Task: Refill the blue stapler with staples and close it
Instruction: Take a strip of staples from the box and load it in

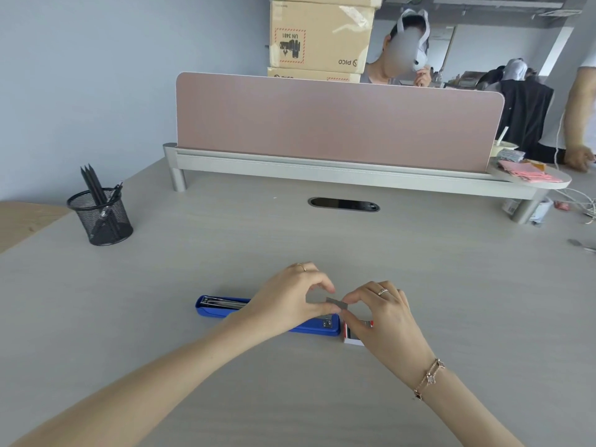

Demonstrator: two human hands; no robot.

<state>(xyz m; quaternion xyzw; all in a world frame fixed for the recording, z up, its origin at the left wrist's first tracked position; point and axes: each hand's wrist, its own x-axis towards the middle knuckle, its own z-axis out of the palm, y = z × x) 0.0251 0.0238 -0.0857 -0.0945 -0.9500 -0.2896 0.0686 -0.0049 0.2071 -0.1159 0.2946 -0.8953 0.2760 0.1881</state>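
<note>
1. You're at a pale grey desk (419, 269) in an office, with a pink divider panel (322, 121) standing across the far side and cardboard boxes (319, 33) stacked behind it.
2. Both your hands meet near the middle of the desk, just above the blue stapler (213, 309), and between them is a strip of staples (337, 303).
3. Your left hand (290, 301) pinches the left end of that grey strip between thumb and forefinger; the other fingers curl loosely above.
4. Your right hand (383, 314) pinches the right end the same way, thumb below, fingertip on top. So the strip is gripped from both sides and held off the desk.
5. Right under the grip, the stapler lies flat and folded open along the desk, its metal channel (222, 303) exposed out to the left of your left hand, its other blue end showing below the strip.
6. Beneath your right palm sits the small staple box (353, 338), red, black and white, just beside the stapler's right end.
7. Far off to the left of the grip, a black mesh pen cup (101, 217) holds dark pencils.
</note>
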